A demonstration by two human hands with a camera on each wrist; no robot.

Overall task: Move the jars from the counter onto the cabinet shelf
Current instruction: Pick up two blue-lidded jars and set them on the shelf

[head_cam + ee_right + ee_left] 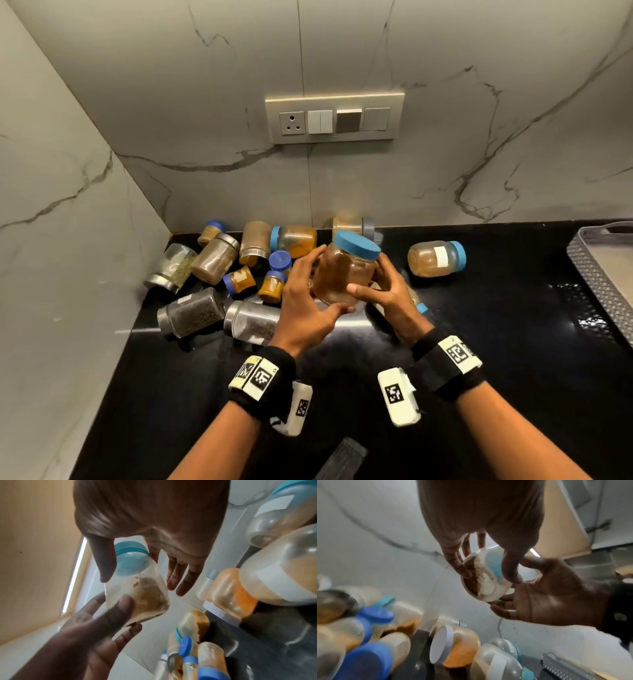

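1. A clear jar with a teal-blue lid (346, 270) sits lifted between both hands above the black counter (496, 342), tilted, brown powder settled in its lower part.
2. The left hand (308, 301) grasps the jar's left side, fingers curled round the glass, thumb beneath its base.
3. The right hand (387, 294) grasps the right side, thumb across the front.
4. Left of the left hand lies a heap of tipped spice jars (219, 274), steel-capped and blue-lidded.
5. Right of the right hand a labelled jar (436, 258) lies on its side; further right stands a grey perforated tray (596, 274).
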